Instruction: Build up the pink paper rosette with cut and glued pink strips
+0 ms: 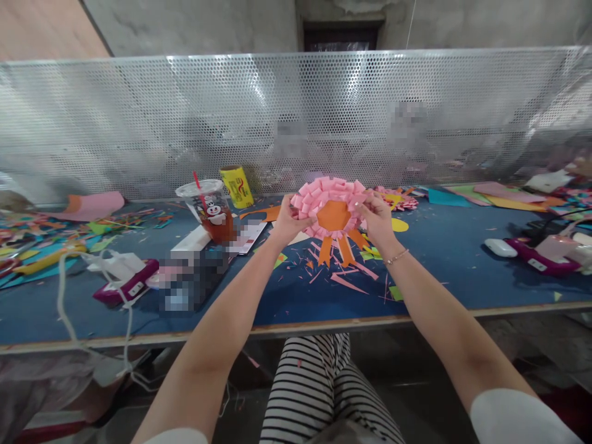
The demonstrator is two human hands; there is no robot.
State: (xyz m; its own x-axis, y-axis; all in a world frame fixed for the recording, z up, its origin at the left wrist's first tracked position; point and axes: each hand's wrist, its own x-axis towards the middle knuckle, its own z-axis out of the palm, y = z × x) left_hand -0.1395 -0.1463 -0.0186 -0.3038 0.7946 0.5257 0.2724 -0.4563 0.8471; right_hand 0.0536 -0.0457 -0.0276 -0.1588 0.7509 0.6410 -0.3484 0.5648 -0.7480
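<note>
I hold a paper rosette (333, 213) up above the blue table (439, 271). It has a ring of folded pink loops, an orange hexagon centre and orange ribbon tails hanging down. My left hand (287, 221) grips its left edge. My right hand (377, 217), with a thin bracelet at the wrist, grips its right edge. Pink and orange paper scraps (345, 274) lie on the table just below it.
A plastic cup of brown drink with a red straw (210, 209) and a yellow can (237, 186) stand left of the rosette. Glue guns (123, 280) (541, 253) with cables lie at both sides. Coloured paper sheets litter the far edges. A perforated metal screen (296, 117) backs the table.
</note>
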